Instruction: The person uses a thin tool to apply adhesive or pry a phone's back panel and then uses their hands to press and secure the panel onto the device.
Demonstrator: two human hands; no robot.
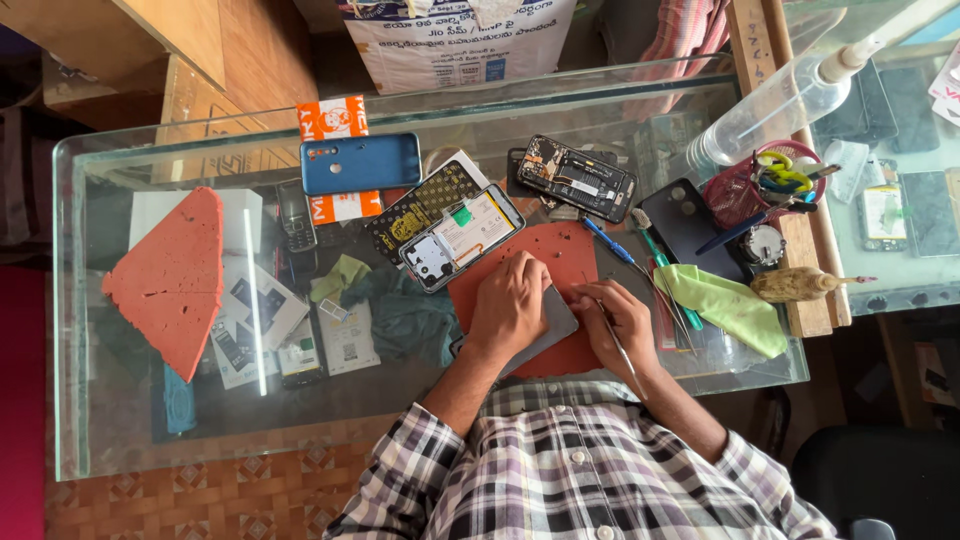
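Clearly bench work on a phone: left hand [510, 305] lies flat, fingers together and pressed down on a grey phone [545, 325] that rests on the red mat [565, 255] at the middle of the glass table [400, 400]. Right hand [625, 320], at 3 o'clock of the phone and just beside its edge, has its fingers pinched on thin tweezers [615, 340], tips pointing toward the phone's right side. An opened phone [462, 237] with bare insides lies at 11 o'clock of the mat, another opened one [577, 178] at 12 o'clock, a blue back cover [360, 163] further out at 10 o'clock. Judgement: keep the left palm's weight steady so the phone cannot slide, work the tweezers at a low angle, and keep the small parts on the mat.
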